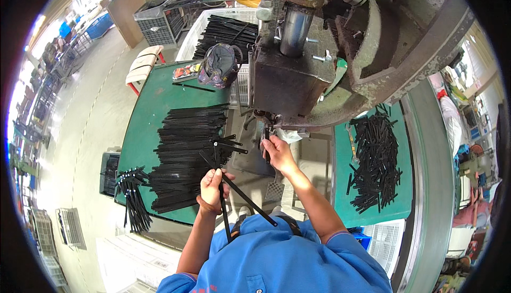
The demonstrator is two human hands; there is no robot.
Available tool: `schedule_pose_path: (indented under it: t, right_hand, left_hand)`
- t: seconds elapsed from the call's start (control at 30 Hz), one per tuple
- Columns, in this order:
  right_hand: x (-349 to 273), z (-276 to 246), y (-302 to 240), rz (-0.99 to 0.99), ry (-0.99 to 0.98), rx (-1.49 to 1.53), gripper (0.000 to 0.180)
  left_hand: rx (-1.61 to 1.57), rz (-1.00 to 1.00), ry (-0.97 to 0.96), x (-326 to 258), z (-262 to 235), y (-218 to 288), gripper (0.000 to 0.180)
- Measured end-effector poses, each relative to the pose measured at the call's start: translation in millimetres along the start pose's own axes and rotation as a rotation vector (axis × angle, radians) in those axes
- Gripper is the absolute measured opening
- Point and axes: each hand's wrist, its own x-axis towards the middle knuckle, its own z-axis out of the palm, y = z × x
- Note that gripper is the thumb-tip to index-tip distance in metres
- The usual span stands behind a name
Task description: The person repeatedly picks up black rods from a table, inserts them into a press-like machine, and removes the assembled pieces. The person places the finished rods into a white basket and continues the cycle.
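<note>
My left hand (213,186) is closed around two long, thin black strips (247,201), which cross and spread apart toward my body. Pinched in my right hand (278,153) is a short black strip (267,133), held upright just below the head of the press (290,83). The strip's upper end meets the dark tooling, and its exact contact is hidden. Beside my left hand, a big stack of long black strips (186,149) covers much of the green table (143,101). Several loose strips stick out from its right edge.
On the right-hand green table (346,213) lies a heap of short black pieces (375,160). A bundle of strips (133,197) hangs over the left table's edge. Farther back are a patterned bag (219,65) and a white crate (194,40) of strips. The press's large wheel (426,53) curves overhead.
</note>
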Motion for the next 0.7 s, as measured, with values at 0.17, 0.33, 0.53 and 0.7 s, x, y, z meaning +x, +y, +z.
schedule_pose_path:
  t: [0.17,0.33,0.53,0.7]
  right_hand:
    - [-6,-7,-34,0.077,-0.038,0.044,0.025]
    - [-4,-5,-24,0.406,-0.082,0.369,0.025]
    - [14,-58,72,0.034,0.033,-0.584,0.028]
    - [110,-75,74,-0.322,-0.097,-0.829,0.025]
  left_hand:
    - [-0.053,0.071,0.056,-8,-7,-26,0.018]
    - [-0.088,0.064,0.099,-19,7,-25,0.018]
    - [-0.119,0.132,0.135,-26,1,-21,0.019]
    - [-0.018,0.108,0.117,-34,22,-11,0.02]
